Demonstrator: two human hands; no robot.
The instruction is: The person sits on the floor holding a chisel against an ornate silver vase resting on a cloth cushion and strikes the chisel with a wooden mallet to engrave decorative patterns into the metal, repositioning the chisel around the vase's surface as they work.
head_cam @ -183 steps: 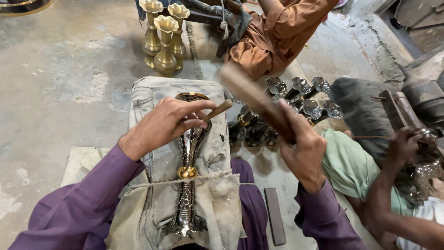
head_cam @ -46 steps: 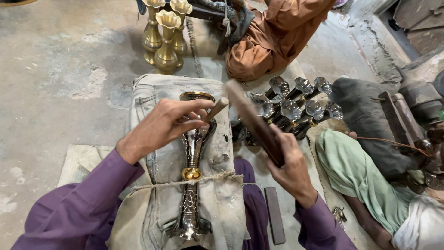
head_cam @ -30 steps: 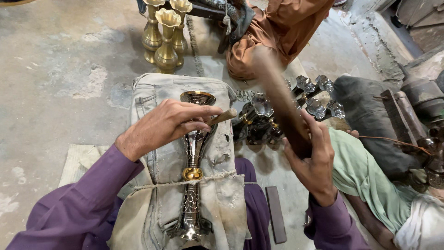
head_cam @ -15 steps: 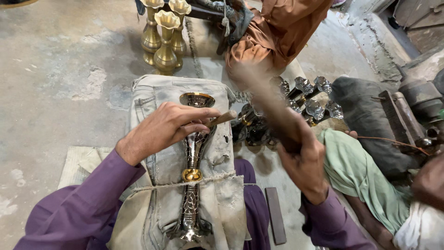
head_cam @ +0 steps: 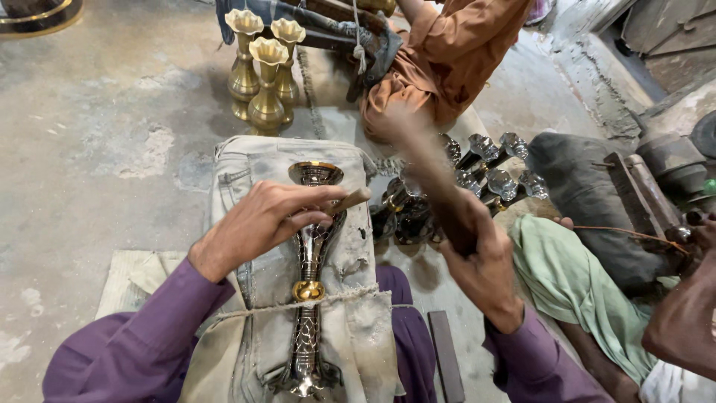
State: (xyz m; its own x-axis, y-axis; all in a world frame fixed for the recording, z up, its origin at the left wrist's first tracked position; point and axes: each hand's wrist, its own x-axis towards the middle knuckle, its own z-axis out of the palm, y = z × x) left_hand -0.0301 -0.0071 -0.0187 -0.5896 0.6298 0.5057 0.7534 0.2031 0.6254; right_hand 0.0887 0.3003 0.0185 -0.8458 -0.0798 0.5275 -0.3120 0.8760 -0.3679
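A tall brass and silver vase (head_cam: 312,276) lies lengthwise on a grey padded cloth block (head_cam: 246,179), tied down by a cord (head_cam: 350,295) across its gold ring. My left hand (head_cam: 265,219) rests on the vase's neck and pinches a small punch tool (head_cam: 349,200) against it. My right hand (head_cam: 477,254) grips a wooden mallet stick (head_cam: 429,175), raised and motion-blurred to the right of the vase.
Three gold vases (head_cam: 262,71) stand on the concrete floor beyond the block. Several dark engraved vases (head_cam: 477,175) lie to the right. A person in brown clothes (head_cam: 447,52) sits ahead; another person's arm (head_cam: 682,321) and green cloth (head_cam: 574,276) are at right. A flat bar (head_cam: 445,358) lies near my knee.
The mallet stick has swung up and down repeatedly beside the punch; now it is raised again and blurred. My left hand and the vase have stayed put.
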